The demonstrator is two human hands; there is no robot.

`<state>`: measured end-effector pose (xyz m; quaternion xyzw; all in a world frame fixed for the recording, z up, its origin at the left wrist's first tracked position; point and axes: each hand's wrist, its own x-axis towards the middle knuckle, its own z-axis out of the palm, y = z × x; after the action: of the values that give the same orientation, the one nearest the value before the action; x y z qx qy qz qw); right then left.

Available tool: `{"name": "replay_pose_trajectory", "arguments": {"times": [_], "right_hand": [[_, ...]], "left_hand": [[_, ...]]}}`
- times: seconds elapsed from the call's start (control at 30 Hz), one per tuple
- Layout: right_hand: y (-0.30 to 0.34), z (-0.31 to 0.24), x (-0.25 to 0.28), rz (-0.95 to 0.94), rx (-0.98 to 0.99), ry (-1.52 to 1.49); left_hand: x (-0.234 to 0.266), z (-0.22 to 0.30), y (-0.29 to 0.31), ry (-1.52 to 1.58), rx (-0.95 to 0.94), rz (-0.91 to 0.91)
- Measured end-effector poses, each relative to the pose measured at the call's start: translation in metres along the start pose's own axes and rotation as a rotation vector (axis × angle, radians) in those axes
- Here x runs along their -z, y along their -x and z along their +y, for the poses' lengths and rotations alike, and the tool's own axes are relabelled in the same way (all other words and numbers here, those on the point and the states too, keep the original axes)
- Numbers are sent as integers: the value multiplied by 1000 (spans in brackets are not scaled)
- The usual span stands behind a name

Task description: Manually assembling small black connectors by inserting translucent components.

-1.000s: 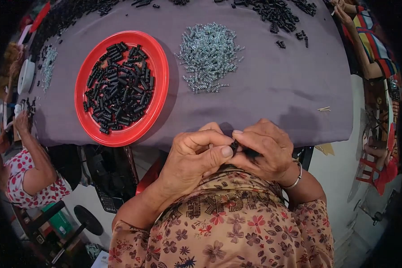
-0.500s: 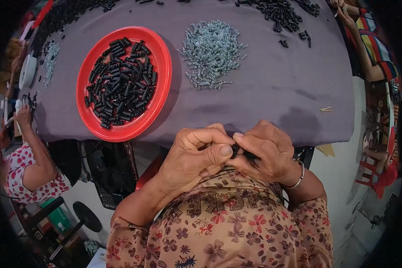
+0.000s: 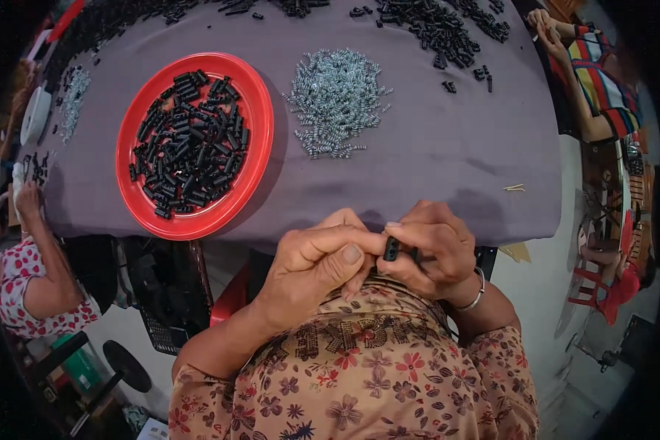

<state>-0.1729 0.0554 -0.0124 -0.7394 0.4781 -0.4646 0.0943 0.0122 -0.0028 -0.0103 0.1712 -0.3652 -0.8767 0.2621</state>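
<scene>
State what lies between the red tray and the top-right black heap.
In the head view, a pile of small metal springs, on the cloth.

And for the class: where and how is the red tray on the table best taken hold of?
The red tray is probably best gripped by its rim on the left and right, coming from the near edge of the table. The tray sits right at that edge, its rim is bare around the black tubes, and these lie loosely heaped, so keeping it level seems wise.
</scene>
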Motion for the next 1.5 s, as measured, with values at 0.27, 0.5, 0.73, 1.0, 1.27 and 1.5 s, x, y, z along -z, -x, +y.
{"name": "replay_pose_trajectory", "arguments": {"times": [0.27, 0.5, 0.73, 1.0, 1.27, 1.5], "right_hand": [[2, 9, -13, 91, 16, -153], [3, 16, -8, 53, 13, 2], [-2, 11, -2, 63, -11, 46], [-2, 9, -1, 66, 10, 52], [3, 12, -5, 1, -81, 56], [-4, 9, -12, -124, -104, -63]], "left_hand": [[0, -2, -2, -514, -255, 51], [8, -12, -12, -656, -179, 338], [11, -14, -11, -630, -102, 346], [8, -12, -12, -772, -138, 347], [2, -9, -8, -526, -49, 319], [6, -14, -11, -259, 106, 246]]}}
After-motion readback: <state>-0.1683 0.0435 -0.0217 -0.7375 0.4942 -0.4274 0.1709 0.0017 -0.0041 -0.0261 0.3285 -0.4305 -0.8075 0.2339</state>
